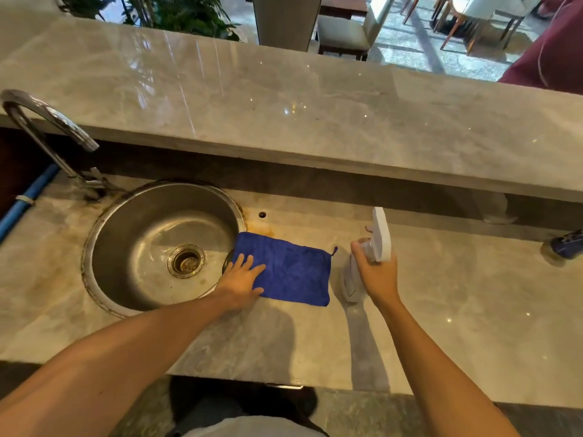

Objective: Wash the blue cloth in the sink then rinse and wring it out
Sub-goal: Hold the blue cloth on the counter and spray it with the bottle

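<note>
The blue cloth (290, 269) lies flat and folded on the marble counter, its left edge hanging over the rim of the round steel sink (126, 222). My left hand (243, 277) rests palm down on the cloth's left part, fingers spread. My right hand (377, 272) holds a white spray bottle (380, 236) by its neck just right of the cloth, with the bottle's base close to the counter. The sink bowl looks dry, with a drain (186, 260) at its middle. A chrome faucet (47, 121) arches at the far left, with no water running.
A raised marble ledge (315, 115) runs across behind the lower counter (457, 326). A blue pipe (25, 200) lies at the left edge. A dark blue object (564, 246) sits at the far right. Plants and chairs stand beyond the ledge.
</note>
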